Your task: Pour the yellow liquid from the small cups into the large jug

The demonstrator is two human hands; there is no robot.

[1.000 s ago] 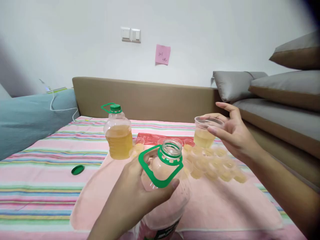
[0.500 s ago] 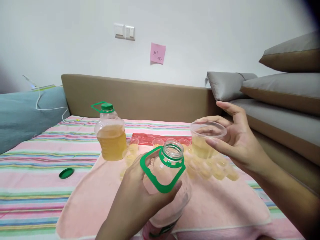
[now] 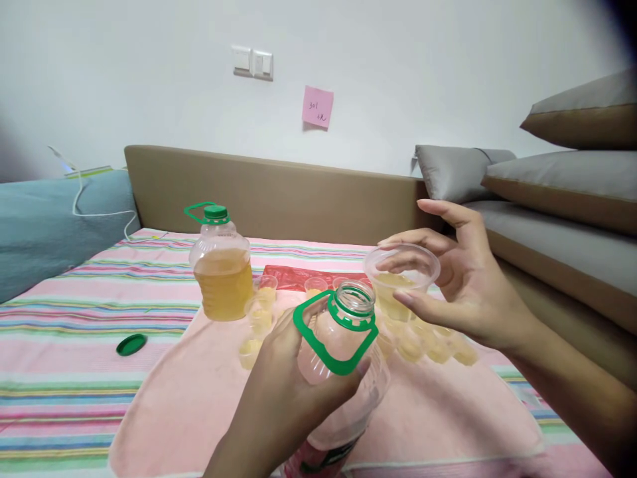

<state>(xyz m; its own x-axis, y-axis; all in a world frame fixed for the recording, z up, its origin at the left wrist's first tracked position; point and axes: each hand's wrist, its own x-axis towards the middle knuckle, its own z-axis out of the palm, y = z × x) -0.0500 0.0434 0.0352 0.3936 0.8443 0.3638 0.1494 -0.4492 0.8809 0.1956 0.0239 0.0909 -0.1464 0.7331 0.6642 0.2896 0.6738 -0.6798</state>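
Note:
My left hand [image 3: 308,392] is wrapped round the neck area of a clear plastic bottle [image 3: 365,385], uncapped, with a green ring handle [image 3: 343,365] at its neck. The bottle leans slightly to the right. In my right hand [image 3: 452,285] is a clear plastic cup [image 3: 398,282] with pale yellow liquid in it, pinched between thumb and fingers. The cup is held just behind and to the right of the bottle's mouth, apart from it. Several small cups of yellow liquid [image 3: 438,348] stand in rows behind, partly hidden by the bottle and my hands.
A capped bottle [image 3: 221,285] half full of yellow liquid stands at the left back. A loose green cap [image 3: 131,344] lies on the striped sheet [image 3: 64,392]. Beneath the cups is a pink cloth [image 3: 174,411], with a red plastic sheet [image 3: 288,277] behind. Grey cushions [image 3: 562,179] are stacked at right.
My right hand has brought the cup left, closer to the bottle's mouth. My left hand has shifted the bottle a little to the right.

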